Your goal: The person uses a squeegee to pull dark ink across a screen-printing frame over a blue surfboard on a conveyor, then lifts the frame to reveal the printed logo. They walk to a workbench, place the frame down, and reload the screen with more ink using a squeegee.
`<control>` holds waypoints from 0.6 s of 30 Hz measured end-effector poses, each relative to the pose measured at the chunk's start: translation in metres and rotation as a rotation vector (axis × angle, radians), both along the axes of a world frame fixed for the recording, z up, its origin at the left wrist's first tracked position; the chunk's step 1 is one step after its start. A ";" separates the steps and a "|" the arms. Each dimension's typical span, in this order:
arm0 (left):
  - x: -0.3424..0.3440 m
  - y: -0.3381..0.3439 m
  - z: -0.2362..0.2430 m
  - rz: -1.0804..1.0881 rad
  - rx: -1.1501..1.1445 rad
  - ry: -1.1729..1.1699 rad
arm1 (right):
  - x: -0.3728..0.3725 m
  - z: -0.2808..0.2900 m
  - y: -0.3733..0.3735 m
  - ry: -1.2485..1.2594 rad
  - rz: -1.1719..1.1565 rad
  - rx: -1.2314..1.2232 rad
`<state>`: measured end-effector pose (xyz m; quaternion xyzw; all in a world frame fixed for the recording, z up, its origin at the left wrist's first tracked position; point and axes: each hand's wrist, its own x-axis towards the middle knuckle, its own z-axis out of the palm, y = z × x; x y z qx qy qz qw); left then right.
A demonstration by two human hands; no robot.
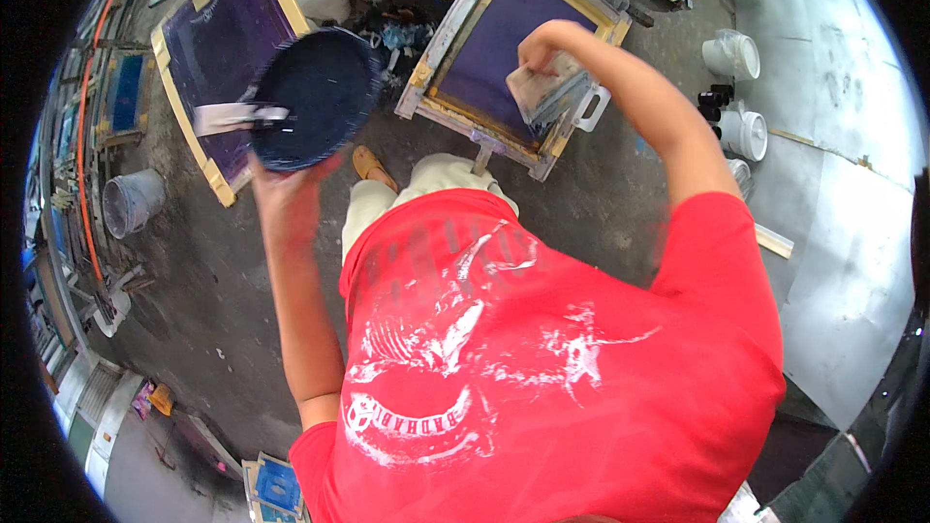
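Right hand is up at the top of the head view, fingers curled tight around a squeegee, its blade pressed down on the purple mesh of a wooden-framed printing screen. That screen lies tilted, just past the person's knees, and the squeegee sits at its lower right part, near the frame's edge. Over on the other side, the left hand is closed under the rim of a round dark blue tub, gripping it from below and holding it up, mouth toward the camera. A flat scraper with a pale blade lies across the tub's left rim, sticking out to the left. Behind the tub a second framed screen with purple mesh lies on the grey floor, partly covered by the tub. White plastic jugs stand in a row on the right, well apart from both hands. A grey bucket sits on the floor at the left. The person's red shirt fills the lower middle.
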<state>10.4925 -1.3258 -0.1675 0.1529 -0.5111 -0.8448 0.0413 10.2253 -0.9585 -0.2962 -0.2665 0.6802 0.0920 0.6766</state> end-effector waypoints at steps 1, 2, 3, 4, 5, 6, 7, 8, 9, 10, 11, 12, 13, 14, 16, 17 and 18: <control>-0.003 0.010 -0.004 -0.026 -0.040 -0.036 | -0.009 0.034 0.011 0.037 -0.012 -0.161; -0.008 0.020 -0.007 -0.070 -0.016 -0.029 | -0.013 0.069 0.022 0.104 -0.166 -0.229; -0.012 0.032 -0.010 -0.118 0.021 -0.010 | -0.015 0.103 0.034 0.158 -0.324 -0.319; -0.019 0.044 -0.012 -0.161 0.035 0.024 | -0.013 0.137 0.048 0.254 -0.469 -0.402; -0.027 0.056 -0.013 -0.212 0.063 0.066 | -0.004 0.167 0.061 0.321 -0.603 -0.529; -0.035 0.068 -0.014 -0.255 0.119 0.113 | 0.008 0.192 0.071 0.358 -0.801 -0.599; -0.043 0.078 -0.014 -0.291 0.177 0.091 | 0.019 0.214 0.078 0.378 -0.994 -0.698; -0.049 0.090 -0.014 -0.312 0.198 0.071 | 0.038 0.230 0.083 0.417 -1.107 -0.809; -0.057 0.100 -0.014 -0.328 0.228 0.103 | 0.057 0.241 0.085 0.424 -1.220 -0.947; -0.063 0.111 -0.013 -0.326 0.247 0.087 | 0.078 0.250 0.087 0.482 -1.356 -1.025; -0.068 0.122 -0.012 -0.332 0.277 0.090 | 0.099 0.253 0.084 0.533 -1.405 -1.153; -0.073 0.133 -0.010 -0.349 0.283 0.078 | 0.120 0.252 0.079 0.617 -1.465 -1.260; -0.077 0.145 -0.007 -0.371 0.252 0.096 | 0.140 0.249 0.072 0.812 -1.478 -1.279; -0.081 0.157 -0.003 -0.374 0.281 0.099 | 0.160 0.244 0.065 1.010 -1.486 -1.311; -0.085 0.182 0.008 -0.374 0.309 0.029 | 0.191 0.235 0.050 1.144 -1.543 -1.315; -0.087 0.194 0.015 -0.353 0.361 0.036 | 0.202 0.232 0.045 1.266 -1.376 -1.437; -0.089 0.205 0.023 -0.352 0.353 0.064 | 0.211 0.229 0.038 1.405 -1.246 -1.486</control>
